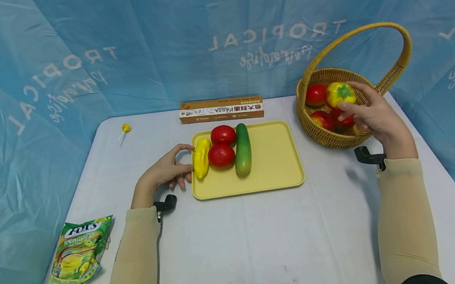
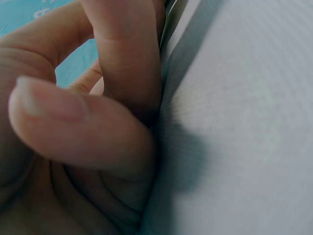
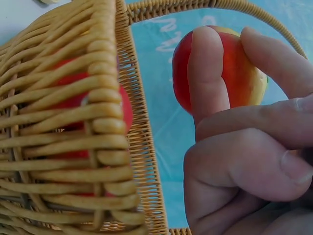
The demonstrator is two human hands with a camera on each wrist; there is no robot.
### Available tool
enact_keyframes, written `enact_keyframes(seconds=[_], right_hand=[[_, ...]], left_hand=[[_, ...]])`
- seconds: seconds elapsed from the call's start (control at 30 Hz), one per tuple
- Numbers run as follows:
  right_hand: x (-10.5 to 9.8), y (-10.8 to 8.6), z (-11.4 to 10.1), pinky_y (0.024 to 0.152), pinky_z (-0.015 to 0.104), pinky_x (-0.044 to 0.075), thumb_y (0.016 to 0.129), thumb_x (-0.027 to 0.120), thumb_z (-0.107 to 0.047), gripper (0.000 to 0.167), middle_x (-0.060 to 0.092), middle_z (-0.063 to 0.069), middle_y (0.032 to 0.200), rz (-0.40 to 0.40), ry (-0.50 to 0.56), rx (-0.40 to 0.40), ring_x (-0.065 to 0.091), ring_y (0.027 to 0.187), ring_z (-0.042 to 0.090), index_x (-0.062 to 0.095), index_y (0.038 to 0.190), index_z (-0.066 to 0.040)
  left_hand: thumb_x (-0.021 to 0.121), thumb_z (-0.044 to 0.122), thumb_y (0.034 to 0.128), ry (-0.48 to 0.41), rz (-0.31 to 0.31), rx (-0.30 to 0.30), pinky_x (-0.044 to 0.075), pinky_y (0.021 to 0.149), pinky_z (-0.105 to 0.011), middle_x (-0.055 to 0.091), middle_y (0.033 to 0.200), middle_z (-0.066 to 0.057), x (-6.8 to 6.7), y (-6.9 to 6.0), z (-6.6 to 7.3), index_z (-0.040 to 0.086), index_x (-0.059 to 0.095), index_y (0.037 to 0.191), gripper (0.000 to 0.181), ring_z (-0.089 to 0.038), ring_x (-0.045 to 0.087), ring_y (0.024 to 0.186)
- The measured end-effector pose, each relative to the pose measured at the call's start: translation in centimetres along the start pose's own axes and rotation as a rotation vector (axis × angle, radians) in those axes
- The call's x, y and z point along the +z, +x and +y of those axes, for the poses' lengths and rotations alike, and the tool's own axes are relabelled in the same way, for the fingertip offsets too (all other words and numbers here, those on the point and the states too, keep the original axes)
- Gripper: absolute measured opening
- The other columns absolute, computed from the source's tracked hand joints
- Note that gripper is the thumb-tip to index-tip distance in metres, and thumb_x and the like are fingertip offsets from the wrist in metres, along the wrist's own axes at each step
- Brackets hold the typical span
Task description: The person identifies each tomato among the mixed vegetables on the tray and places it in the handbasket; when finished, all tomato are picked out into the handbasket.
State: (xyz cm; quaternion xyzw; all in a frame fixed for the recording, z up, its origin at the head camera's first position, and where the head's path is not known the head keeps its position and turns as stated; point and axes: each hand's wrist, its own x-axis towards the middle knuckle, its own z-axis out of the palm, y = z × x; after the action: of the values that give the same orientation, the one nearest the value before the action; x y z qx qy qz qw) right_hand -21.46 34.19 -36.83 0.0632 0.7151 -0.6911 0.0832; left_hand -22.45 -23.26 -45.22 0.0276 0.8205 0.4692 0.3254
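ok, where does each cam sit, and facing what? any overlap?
Head: on the head, facing forward and down at the white tablecloth, yellow tray and wicker basket; left hand, right hand and sleeves show.
Left wrist: on that wrist, looking past the left hand's fingers at the tablecloth and blue backdrop.
Right wrist: on that wrist, looking past the right hand's fingers at the basket and held red-and-yellow fruit.
Shared: head and right wrist both show basket and fruit.
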Motion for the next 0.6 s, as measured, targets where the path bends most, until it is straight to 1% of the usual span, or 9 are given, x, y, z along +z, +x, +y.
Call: enact_keyframes(seconds=[0.13, 0.37, 0.5, 0.6], right_hand=[[-0.05, 0.09, 0.19, 0.039, 0.022, 0.036, 0.095, 0.080, -0.026, 0.085, 0.078, -0.001, 0.078, 0.022, -0.040, 0.009, 0.044, 0.041, 0.015, 0.032, 0.165, -0.032], [-0.16, 0.08, 0.24, 0.041, 0.022, 0.037, 0.093, 0.082, -0.035, 0.095, 0.078, -0.005, 0.078, 0.057, -0.087, 0.031, 0.048, 0.043, 0.014, 0.025, 0.169, -0.031], [-0.14, 0.06, 0.20, 0.040, 0.022, 0.035, 0.094, 0.081, -0.033, 0.096, 0.077, -0.004, 0.073, 0.058, -0.065, 0.021, 0.048, 0.042, 0.012, 0.022, 0.170, -0.031], [-0.08, 0.00, 0.11, 0.039, 0.023, 0.034, 0.095, 0.080, -0.030, 0.093, 0.076, -0.004, 0.070, 0.060, -0.043, 0.014, 0.043, 0.040, 0.012, 0.023, 0.170, -0.031]], left_hand=[[0.071, 0.033, 0.1010, 0.004, -0.001, 0.002, 0.045, 0.046, -0.024, 0.076, 0.082, -0.011, 0.01, -0.07, 0.07, 0.032, 0.032, 0.157, 0.068, -0.020, 0.069, 0.054], [0.071, 0.032, 0.1015, 0.003, -0.007, 0.004, 0.045, 0.046, -0.024, 0.075, 0.082, -0.011, -0.04, -0.10, 0.12, 0.031, 0.032, 0.157, 0.068, -0.020, 0.068, 0.054], [0.071, 0.033, 0.1014, 0.001, -0.007, -0.001, 0.045, 0.046, -0.024, 0.075, 0.081, -0.011, -0.06, -0.14, 0.16, 0.032, 0.032, 0.157, 0.068, -0.020, 0.068, 0.054], [0.071, 0.034, 0.1014, 0.001, -0.006, -0.006, 0.045, 0.046, -0.024, 0.075, 0.081, -0.011, -0.06, -0.18, 0.19, 0.032, 0.032, 0.157, 0.068, -0.020, 0.068, 0.054]])
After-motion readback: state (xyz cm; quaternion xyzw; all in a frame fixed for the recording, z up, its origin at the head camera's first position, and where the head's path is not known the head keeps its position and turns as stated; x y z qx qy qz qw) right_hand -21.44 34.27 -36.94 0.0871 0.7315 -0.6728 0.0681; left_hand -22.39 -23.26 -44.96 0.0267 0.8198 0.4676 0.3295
